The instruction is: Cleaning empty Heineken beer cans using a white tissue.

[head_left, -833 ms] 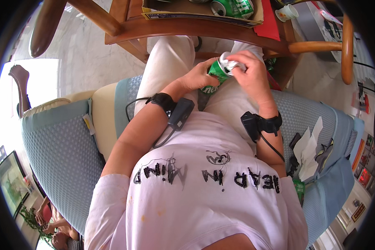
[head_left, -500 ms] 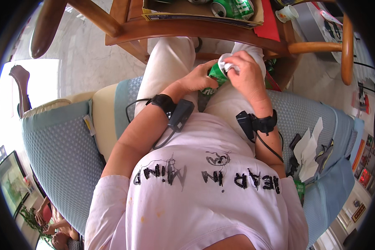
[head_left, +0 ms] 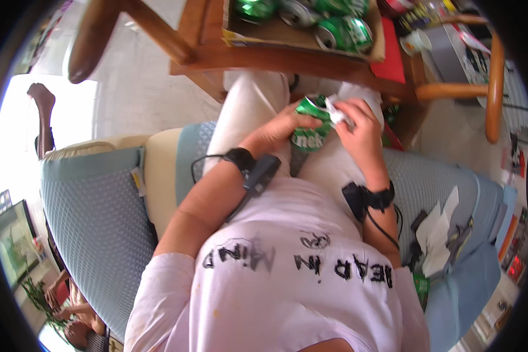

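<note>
- Green can (head_left: 308, 126): held over the person's lap, between the two hands, just in front of the near edge of the wooden table (head_left: 287, 58); it lies tilted, its top end turned toward the right hand.
- Left hand (head_left: 278, 126): fingers curled around the can's side, closed on the body and steadying it from the left.
- Right hand (head_left: 358, 126): fingers pinched narrow on a white cloth (head_left: 337, 108), which is pressed against the can's upper end.
- Handling, as a judgement: the can is likely light, with a thin, stiff wall that dents under a hard squeeze; the smooth side may be slippery. The best hold is around the middle of the body, fingers spread, with the rim left free for the cloth.
- Cardboard tray (head_left: 302, 35): sits on the table's near edge and holds several more green cans (head_left: 340, 29) lying on their sides.
- Seat: a blue armchair (head_left: 94, 205); white paper tissues (head_left: 437, 234) lie on its right-hand side, beside the person's right elbow.
- Wrists: each carries a black strap with a small device and cable.
</note>
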{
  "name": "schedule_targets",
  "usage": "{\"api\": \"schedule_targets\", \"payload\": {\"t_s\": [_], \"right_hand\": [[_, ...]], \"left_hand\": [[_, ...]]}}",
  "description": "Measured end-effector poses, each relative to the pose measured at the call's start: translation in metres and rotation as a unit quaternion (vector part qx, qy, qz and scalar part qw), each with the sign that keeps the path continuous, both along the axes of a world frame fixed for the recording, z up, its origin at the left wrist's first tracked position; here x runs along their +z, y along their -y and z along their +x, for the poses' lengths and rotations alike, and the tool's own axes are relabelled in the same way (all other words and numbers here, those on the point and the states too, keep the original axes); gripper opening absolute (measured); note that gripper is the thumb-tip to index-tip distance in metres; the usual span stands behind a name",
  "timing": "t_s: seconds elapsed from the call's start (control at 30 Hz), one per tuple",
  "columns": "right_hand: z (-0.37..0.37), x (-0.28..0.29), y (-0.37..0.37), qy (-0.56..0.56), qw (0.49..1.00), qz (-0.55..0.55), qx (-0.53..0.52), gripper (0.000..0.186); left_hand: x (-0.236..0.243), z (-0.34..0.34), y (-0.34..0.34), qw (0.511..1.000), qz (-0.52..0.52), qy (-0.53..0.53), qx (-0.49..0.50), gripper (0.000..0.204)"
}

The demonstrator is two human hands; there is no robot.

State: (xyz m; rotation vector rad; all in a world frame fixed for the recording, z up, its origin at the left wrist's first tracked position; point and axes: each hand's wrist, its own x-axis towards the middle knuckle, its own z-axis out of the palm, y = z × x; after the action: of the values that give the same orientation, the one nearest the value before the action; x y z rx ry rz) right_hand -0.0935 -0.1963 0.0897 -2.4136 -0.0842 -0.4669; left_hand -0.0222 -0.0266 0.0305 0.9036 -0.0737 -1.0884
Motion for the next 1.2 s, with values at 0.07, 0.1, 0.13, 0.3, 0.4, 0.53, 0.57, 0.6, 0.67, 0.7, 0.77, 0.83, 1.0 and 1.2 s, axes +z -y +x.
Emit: {"api": "schedule_targets", "payload": {"t_s": [0.07, 0.1, 0.13, 0.3, 0.4, 0.53, 0.57, 0.6, 0.67, 0.7, 0.77, 0.83, 1.0, 1.2], "right_hand": [[0.0, 0.003, -0.004, 0.006, 0.999, 0.043, -0.008, 0.025], [-0.003, 0.002, -0.003, -0.001, 0.999, 0.038, -0.023, 0.026], [-0.003, -0.004, -0.002, -0.009, 0.999, 0.024, -0.022, 0.027], [-0.02, -0.024, -0.026, -0.063, 0.994, -0.025, 0.08, 0.027], [-0.018, -0.015, -0.032, -0.102, 0.99, 0.008, 0.093, 0.027], [-0.022, -0.024, -0.026, -0.078, 0.994, -0.014, 0.069, 0.027], [-0.022, -0.022, -0.028, -0.035, 0.996, -0.035, 0.077, 0.027], [-0.021, -0.021, -0.03, 0.004, 0.995, -0.058, 0.083, 0.028], [-0.016, -0.018, -0.033, 0.024, 0.993, -0.065, 0.099, 0.03], [-0.013, -0.016, -0.032, 0.014, 0.991, -0.074, 0.106, 0.03], [-0.006, -0.007, -0.037, 0.004, 0.988, -0.081, 0.133, 0.031], [-0.005, -0.004, -0.031, -0.001, 0.988, -0.094, 0.125, 0.03], [-0.015, -0.016, 0.005, -0.001, 0.997, -0.071, -0.038, 0.026], [-0.011, -0.033, -0.001, -0.056, 0.975, 0.203, -0.076, 0.017]], "left_hand": [[-0.003, 0.001, -0.004, 0.999, -0.002, -0.022, 0.029, 0.037], [0.001, 0.002, -0.001, 0.999, 0.004, -0.026, 0.021, 0.033], [0.002, 0.002, 0.0, 0.999, 0.013, -0.031, 0.019, 0.03], [-0.022, -0.009, 0.021, 0.999, -0.029, -0.016, 0.005, 0.037], [-0.015, -0.012, 0.016, 1.0, 0.003, -0.024, -0.002, 0.056], [-0.032, -0.016, 0.028, 0.997, 0.032, -0.044, -0.063, 0.08], [-0.023, -0.02, 0.029, 0.979, 0.187, -0.051, -0.057, 0.087], [-0.02, -0.021, 0.029, 0.991, 0.131, -0.028, -0.031, 0.083], [-0.062, -0.015, 0.036, 0.997, 0.012, -0.08, -0.009, 0.069], [-0.033, -0.012, 0.025, 0.994, -0.058, -0.087, -0.025, 0.066], [-0.023, -0.004, 0.012, 0.991, -0.06, -0.116, -0.015, 0.043], [-0.013, 0.001, 0.011, 0.985, 0.003, -0.16, 0.058, 0.035], [0.002, 0.009, 0.001, 0.973, -0.057, -0.209, 0.082, 0.051], [-0.005, 0.002, 0.006, 0.973, -0.086, -0.195, 0.086, 0.055]]}}
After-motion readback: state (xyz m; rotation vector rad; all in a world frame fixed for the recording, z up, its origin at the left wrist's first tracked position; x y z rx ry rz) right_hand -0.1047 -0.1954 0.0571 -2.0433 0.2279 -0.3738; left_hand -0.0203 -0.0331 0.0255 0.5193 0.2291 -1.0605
